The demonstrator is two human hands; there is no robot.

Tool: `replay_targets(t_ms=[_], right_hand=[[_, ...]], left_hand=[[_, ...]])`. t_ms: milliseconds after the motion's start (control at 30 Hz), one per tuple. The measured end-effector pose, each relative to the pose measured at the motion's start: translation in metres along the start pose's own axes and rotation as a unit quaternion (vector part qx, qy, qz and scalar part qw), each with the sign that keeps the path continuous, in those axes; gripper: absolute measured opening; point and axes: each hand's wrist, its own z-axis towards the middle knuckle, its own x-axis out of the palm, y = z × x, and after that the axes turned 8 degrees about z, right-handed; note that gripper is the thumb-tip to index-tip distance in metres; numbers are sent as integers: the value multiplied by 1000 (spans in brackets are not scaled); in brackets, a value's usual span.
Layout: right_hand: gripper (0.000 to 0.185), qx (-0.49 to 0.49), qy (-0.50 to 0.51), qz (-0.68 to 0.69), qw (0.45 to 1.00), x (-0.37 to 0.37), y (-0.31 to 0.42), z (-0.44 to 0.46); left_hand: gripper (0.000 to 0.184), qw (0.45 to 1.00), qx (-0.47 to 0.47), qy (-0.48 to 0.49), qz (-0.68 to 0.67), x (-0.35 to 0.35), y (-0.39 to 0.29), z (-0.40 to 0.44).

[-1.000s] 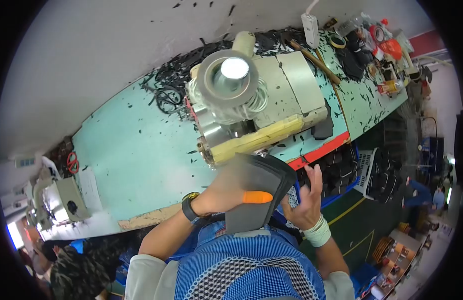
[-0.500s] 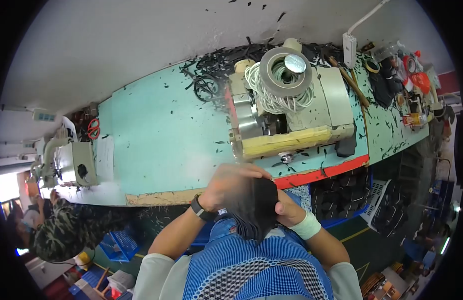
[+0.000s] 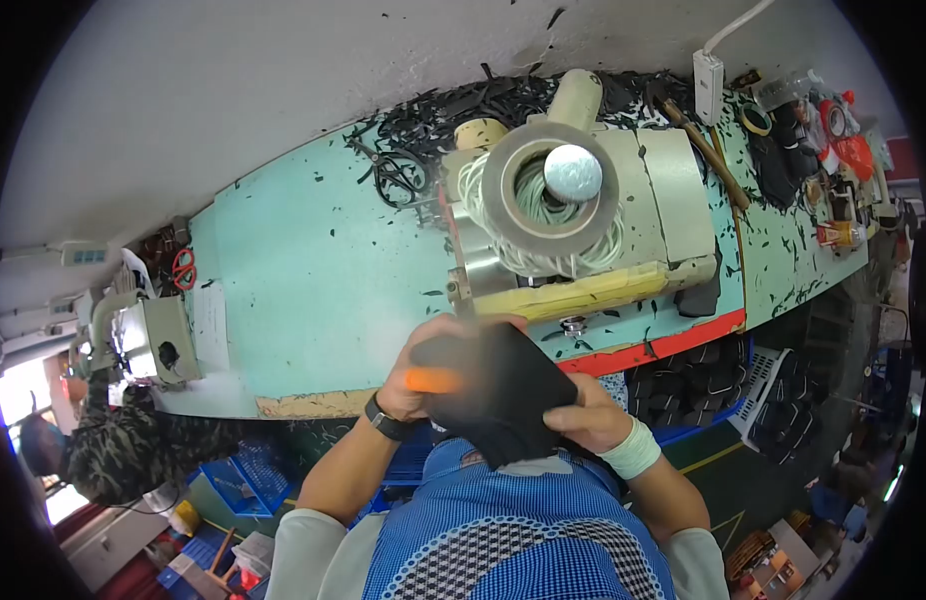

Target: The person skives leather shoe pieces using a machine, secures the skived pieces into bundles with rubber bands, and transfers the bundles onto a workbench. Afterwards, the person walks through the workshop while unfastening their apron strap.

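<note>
Several black fabric pieces (image 3: 523, 400) are held in front of my apron, below the front edge of the machine. My left hand (image 3: 408, 375), with a dark watch on its wrist, grips their left side; some of its fingers are behind the fabric or smeared. A blurred orange patch (image 3: 433, 380) shows beside that hand, and I cannot make out what it is. My right hand (image 3: 590, 415), a pale green band around its wrist, holds the right edge with the thumb on top. The sewing machine (image 3: 633, 215) stands just beyond, with a yellow-covered front bar.
A tape roll (image 3: 498, 210) and coiled white cord lie on the machine. Black scissors (image 3: 398, 175) and scraps litter the green table (image 3: 313, 260). Red scissors (image 3: 185, 268) lie left. Blue crates (image 3: 245, 480) stand below. A person in a camouflage sleeve (image 3: 133, 450) sits left.
The fabric now shows a broader, flatter face, tilted between my hands. My left hand has shifted left and an orange patch has appeared beside it. The view has moved slightly.
</note>
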Motion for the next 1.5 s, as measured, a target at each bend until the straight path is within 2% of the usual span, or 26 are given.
replay_targets(t_ms=[33, 67, 100, 133, 167, 233, 333, 433, 467, 533, 600, 733, 800, 833, 867, 967, 1033, 1067, 1100, 1167, 1233, 1300, 1333, 1367, 1433, 1500], right_hand=[[55, 1, 0, 3, 1000, 0, 4, 1], [49, -17, -50, -27, 998, -1, 8, 2], [44, -33, -98, -55, 993, -3, 11, 5], [44, -31, -98, -50, 993, -4, 12, 7], [40, -47, -112, -93, 988, -6, 12, 10], [36, -65, -121, -133, 982, -11, 14, 18], [33, -38, -157, -138, 977, -24, 13, 24], [33, 6, -178, -147, 973, -28, 19, 27], [33, 48, -184, -161, 968, -25, 28, 27], [34, 91, -187, -177, 962, -25, 32, 25], [35, 8, -211, -68, 975, -33, 24, 20], [35, -21, -184, -56, 981, -22, 49, 3], [34, -35, -191, -56, 979, -24, 39, 10], [34, -45, -192, -58, 979, -24, 35, 15], [34, -19, -231, -75, 970, -25, 33, 16], [34, -41, -229, -39, 972, -27, 31, 12], [35, -57, -220, -36, 973, -20, 37, 8], [35, -79, -220, -29, 972, -18, 38, 6], [35, -79, -224, -24, 971, -19, 35, 8], [36, -60, -225, -60, 971, -22, 31, 13], [37, -69, -241, -64, 966, -18, 30, 15], [37, -77, -244, -72, 964, -13, 34, 15], [38, -86, -240, -46, 966, -11, 38, 11], [40, -98, -238, -19, 966, -9, 41, 8], [43, -104, -244, -17, 964, -5, 40, 11], [46, -96, -287, -54, 952, -1, 37, 16]], left_hand=[[65, 998, -15, -64, 20, 3, -7, 2], [65, 997, -18, -66, 19, 4, -15, 5], [64, 992, -88, -80, 35, 3, -25, 9], [63, 982, -158, -94, 51, 0, -31, 12], [63, 980, -164, -98, 52, -4, -33, 14], [51, 942, -288, -142, 95, -14, -36, 20], [40, 917, -329, -208, 88, -14, -36, 25], [37, 927, -314, -172, 114, -16, -35, 21], [36, 904, -361, -192, 123, -14, -39, 23], [36, 904, -356, -212, 101, -14, -35, 29], [36, 904, -348, -236, 82, -16, -26, 29], [35, 915, -303, -231, 130, -22, -7, 22], [36, 931, -290, -223, 11, -24, -19, 19], [37, 920, -332, -208, 0, -19, -34, 25], [37, 921, -330, -208, -1, -17, -35, 31], [36, 906, -359, -214, 67, -8, -39, 43], [34, 872, -395, -223, 183, 4, -45, 51], [33, 902, -345, -213, 151, -22, -16, 28], [33, 900, -351, -210, 150, -21, -22, 27], [34, 923, -332, -192, 22, -11, -40, 32], [33, 916, -343, -199, 52, -6, -47, 38], [28, 865, -429, -212, 149, -3, -57, 45], [25, 859, -377, -254, 236, -5, -38, 35], [25, 858, -376, -257, 237, -4, -36, 32], [26, 905, -298, -275, 130, -1, -32, 33], [27, 908, -301, -268, 115, 1, -40, 38]])
